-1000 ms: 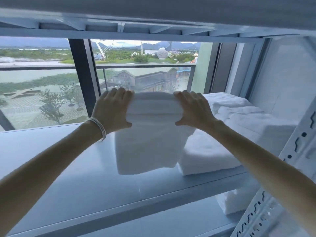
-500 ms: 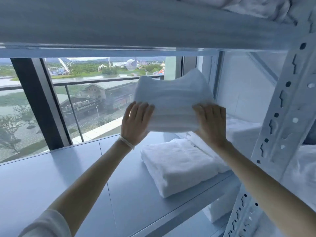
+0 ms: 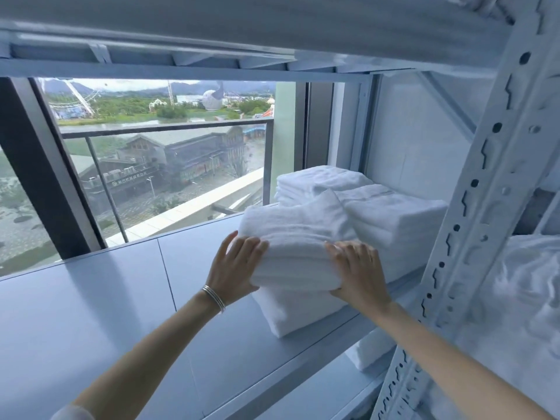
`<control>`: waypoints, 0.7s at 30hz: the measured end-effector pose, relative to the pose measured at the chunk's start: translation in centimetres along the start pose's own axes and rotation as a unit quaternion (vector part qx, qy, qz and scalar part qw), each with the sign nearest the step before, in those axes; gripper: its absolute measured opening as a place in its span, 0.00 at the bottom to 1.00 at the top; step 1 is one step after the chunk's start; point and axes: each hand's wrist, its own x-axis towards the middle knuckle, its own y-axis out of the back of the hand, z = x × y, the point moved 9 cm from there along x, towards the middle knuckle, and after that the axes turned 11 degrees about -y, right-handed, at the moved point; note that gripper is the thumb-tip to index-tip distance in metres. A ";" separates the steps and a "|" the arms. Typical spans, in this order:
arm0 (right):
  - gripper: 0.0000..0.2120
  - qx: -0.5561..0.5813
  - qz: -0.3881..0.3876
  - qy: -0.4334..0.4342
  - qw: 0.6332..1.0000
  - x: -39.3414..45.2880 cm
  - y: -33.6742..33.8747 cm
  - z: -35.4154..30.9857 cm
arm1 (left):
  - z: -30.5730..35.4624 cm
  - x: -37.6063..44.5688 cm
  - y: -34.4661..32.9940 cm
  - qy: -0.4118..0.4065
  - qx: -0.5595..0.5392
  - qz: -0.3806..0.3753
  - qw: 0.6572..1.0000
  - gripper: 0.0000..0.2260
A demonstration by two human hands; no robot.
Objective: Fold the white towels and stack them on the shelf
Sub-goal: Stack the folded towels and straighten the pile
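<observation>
A folded white towel (image 3: 295, 237) lies on top of another folded towel (image 3: 298, 310) on the pale grey shelf (image 3: 121, 313). My left hand (image 3: 236, 268) grips its left end, fingers over the top and thumb underneath. On its right end my right hand (image 3: 357, 271) holds it, fingers spread over the top. Behind and to the right stand two more stacks of folded white towels (image 3: 394, 213) (image 3: 318, 180) at the shelf's right end.
A white perforated upright post (image 3: 472, 225) stands close to my right arm. The upper shelf (image 3: 242, 25) hangs low overhead. A window with a dark frame (image 3: 27, 168) backs the shelf. More white towels (image 3: 372, 350) lie on the shelf below; crumpled white fabric (image 3: 530, 292) is at right.
Both hands have lowered the folded towel from the air onto the towel lying on the shelf. The view has shifted left and down.
</observation>
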 end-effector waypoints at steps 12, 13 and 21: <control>0.29 0.335 -0.071 -0.008 0.939 -1.6 2.6 1.0 | 2.7 -2.4 -0.6 0.057 0.076 -0.072 0.993 0.48; 0.22 0.403 -0.086 -0.044 0.910 -0.9 2.9 2.3 | 3.2 -1.8 -0.5 0.043 0.076 -0.070 0.994 0.49; 0.45 0.142 -0.221 0.172 0.949 -0.4 0.4 3.3 | 3.9 -0.5 1.0 0.040 0.002 -0.085 0.996 0.54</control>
